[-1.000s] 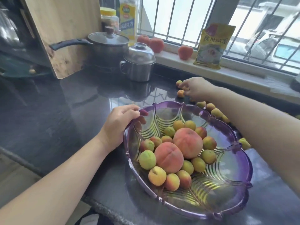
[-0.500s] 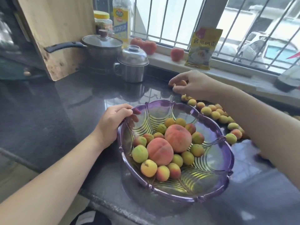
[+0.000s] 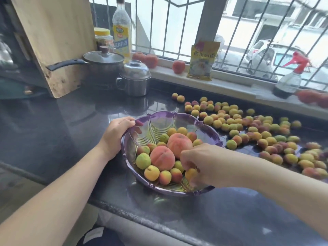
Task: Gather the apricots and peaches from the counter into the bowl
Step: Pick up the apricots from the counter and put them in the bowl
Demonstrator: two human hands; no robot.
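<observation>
The left hand (image 3: 118,134) grips the rim of the purple scalloped plastic bowl (image 3: 170,117) at its 9 o'clock edge, thumb outside and fingers curled over the lip. The right hand (image 3: 202,163) reaches into the bowl from 3 o'clock, fingers curled down and pinching an orange-yellow apricot (image 3: 190,174) just above the fruit at the bowl's 5 o'clock side. Two large peaches (image 3: 162,158) lie touching in the middle of the bowl, ringed by small green, yellow and blush apricots. The bowl sits on a glossy black stone counter (image 3: 71,125). A wide scatter of loose apricots (image 3: 248,128) covers the counter from the bowl's 1 o'clock round to 3 o'clock. At 11 o'clock stand a lidded saucepan (image 3: 103,68) and a lidded steel mug (image 3: 134,80); a wooden cutting board (image 3: 55,41) leans at 10 o'clock. On the sill at 12 o'clock are tomatoes (image 3: 178,66), a yellow packet (image 3: 203,61) and an oil bottle (image 3: 122,34); a red-topped spray bottle (image 3: 291,77) stands at 2 o'clock
</observation>
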